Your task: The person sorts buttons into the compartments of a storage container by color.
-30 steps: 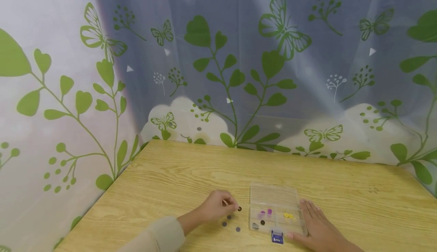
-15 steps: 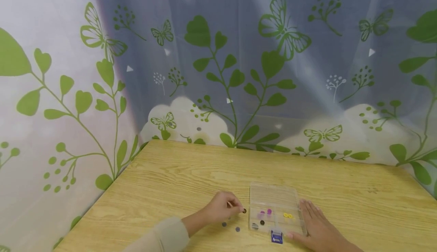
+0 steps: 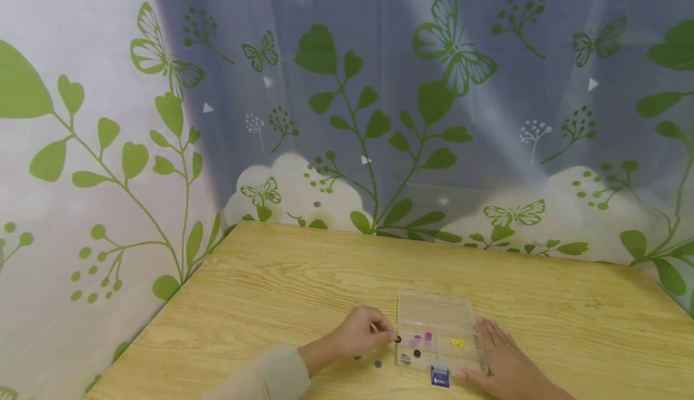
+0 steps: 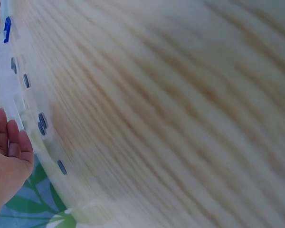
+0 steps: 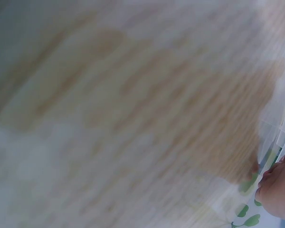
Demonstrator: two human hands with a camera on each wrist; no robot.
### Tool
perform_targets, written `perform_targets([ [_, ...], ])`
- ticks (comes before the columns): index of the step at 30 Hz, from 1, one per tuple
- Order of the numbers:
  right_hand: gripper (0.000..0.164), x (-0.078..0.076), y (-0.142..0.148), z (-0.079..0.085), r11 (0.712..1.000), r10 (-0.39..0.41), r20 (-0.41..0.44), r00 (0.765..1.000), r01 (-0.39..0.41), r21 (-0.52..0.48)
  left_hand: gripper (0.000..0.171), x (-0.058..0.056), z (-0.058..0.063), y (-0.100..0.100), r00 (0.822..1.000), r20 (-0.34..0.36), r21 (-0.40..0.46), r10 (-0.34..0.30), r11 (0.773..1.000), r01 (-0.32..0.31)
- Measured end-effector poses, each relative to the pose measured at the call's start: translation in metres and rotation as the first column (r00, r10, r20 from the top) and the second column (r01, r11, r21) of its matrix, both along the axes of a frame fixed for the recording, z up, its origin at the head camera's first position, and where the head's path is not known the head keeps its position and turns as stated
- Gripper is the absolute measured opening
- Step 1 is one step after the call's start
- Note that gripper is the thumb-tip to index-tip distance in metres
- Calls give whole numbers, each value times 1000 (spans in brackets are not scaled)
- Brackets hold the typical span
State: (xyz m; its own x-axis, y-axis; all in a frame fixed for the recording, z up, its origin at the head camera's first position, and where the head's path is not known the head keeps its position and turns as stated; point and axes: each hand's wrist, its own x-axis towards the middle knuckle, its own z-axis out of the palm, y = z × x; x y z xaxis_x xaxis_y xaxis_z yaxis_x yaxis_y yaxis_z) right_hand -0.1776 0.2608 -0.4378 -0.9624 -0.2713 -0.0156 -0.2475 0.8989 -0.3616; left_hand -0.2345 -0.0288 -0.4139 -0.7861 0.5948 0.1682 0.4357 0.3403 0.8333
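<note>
My left hand pinches a small black button between thumb and fingertips, at the left wall of a clear plastic compartment box. Purple buttons, a dark button and yellow buttons show inside the box. A blue latch sits at its front. With fingers straight, my right hand lies along the box's right side, its thumb near the front corner. In the left wrist view, the left hand appears at the left edge, beside several dark buttons.
Loose dark buttons lie on the wood-grain table, left of the box and partly behind the left hand. Behind the table hangs a curtain printed with leaves and butterflies. The right wrist view is mostly blurred tabletop.
Carrying the black button, my left hand has moved right to the box's left wall and now covers more of the loose buttons. The right hand has stayed in place.
</note>
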Motion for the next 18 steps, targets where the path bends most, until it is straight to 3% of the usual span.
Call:
perform_targets([
  [6, 102, 0, 0, 0, 1000, -11, 24, 1000, 11, 0, 8, 3, 1, 6, 999, 41, 10, -3, 1000, 2],
  [18, 103, 0, 0, 1, 1000, -15, 34, 999, 15, -2, 5, 3, -3, 14, 1000, 22, -6, 22, 1000, -22],
])
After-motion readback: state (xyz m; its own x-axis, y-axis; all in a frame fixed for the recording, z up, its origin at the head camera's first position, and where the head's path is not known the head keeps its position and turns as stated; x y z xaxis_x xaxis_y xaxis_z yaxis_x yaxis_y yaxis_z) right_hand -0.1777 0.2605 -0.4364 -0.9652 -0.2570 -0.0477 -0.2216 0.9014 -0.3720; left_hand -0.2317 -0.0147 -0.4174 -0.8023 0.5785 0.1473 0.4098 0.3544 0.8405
